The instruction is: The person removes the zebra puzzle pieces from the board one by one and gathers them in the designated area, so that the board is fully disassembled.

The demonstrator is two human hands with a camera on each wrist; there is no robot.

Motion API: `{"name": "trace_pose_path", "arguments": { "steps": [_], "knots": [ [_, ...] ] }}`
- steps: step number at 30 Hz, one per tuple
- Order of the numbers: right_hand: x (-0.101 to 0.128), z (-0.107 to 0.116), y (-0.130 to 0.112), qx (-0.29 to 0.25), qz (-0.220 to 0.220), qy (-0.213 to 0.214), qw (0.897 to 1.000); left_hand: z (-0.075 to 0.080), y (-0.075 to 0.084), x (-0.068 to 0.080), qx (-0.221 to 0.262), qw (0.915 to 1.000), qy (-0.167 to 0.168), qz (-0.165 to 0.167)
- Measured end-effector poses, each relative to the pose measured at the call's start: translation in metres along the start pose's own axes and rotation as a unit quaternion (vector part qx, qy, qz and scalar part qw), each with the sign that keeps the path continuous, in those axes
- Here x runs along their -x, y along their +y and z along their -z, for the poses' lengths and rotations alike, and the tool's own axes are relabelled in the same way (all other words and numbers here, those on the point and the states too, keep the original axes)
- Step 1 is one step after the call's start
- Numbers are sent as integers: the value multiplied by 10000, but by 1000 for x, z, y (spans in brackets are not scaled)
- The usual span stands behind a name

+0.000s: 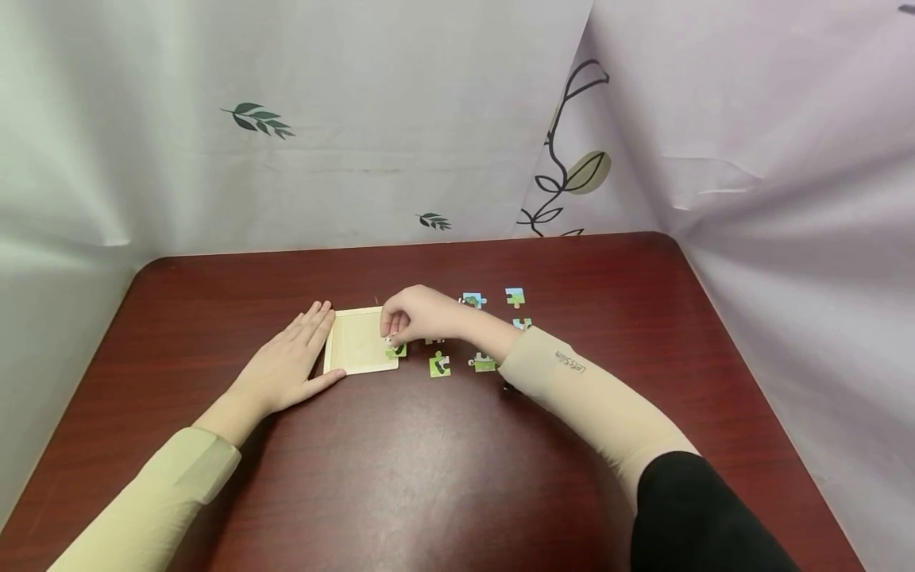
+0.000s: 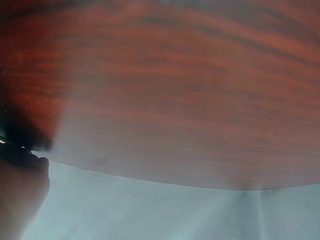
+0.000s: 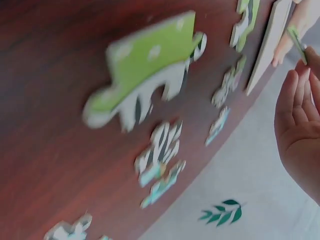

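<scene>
A shallow pale wooden puzzle tray [image 1: 355, 342] lies on the table. My left hand [image 1: 286, 369] rests at its left side, fingers straight and thumb at the lower left corner. Over the tray's right edge, my right hand [image 1: 427, 312] pinches a green-and-white jigsaw puzzle piece [image 1: 396, 350] between thumb and fingers. The right wrist view shows this held piece tilted, seen nearly edge-on, above the tray [image 3: 270, 45]. Only a dark, partial bit of the left hand [image 2: 22, 192] appears in the left wrist view.
Several loose jigsaw pieces lie right of the tray, among them a green one with black and white [image 1: 439, 365] and a blue-green one [image 1: 515, 297]. The right forearm passes over some. Close in the right wrist view is a green zebra-striped piece [image 3: 150, 60]. Curtains [image 1: 400, 159] stand behind the table.
</scene>
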State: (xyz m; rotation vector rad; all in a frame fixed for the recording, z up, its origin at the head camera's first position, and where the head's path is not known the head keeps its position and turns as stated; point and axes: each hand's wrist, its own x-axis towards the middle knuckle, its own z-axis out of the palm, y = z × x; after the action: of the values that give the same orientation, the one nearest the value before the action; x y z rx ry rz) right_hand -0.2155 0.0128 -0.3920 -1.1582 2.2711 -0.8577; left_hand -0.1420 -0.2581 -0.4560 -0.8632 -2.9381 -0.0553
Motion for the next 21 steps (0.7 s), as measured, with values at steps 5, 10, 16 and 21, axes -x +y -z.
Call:
{"name": "trace_pose_path", "arguments": {
  "steps": [5,10,16,21],
  "knots": [
    [16,9,4,-212,5,40,9998,1,0,0,6,10000,-13,-11],
    [33,16,11,-373,-48,19,9993,1,0,1,-5,10000,-13,-13],
    [54,24,20,-281,-201,73,9994,1,-1,1,13,10000,30,-67],
    [73,32,29,-125,-448,129,9988,-1,-3,1,-1,9998,142,-143]
  ]
}}
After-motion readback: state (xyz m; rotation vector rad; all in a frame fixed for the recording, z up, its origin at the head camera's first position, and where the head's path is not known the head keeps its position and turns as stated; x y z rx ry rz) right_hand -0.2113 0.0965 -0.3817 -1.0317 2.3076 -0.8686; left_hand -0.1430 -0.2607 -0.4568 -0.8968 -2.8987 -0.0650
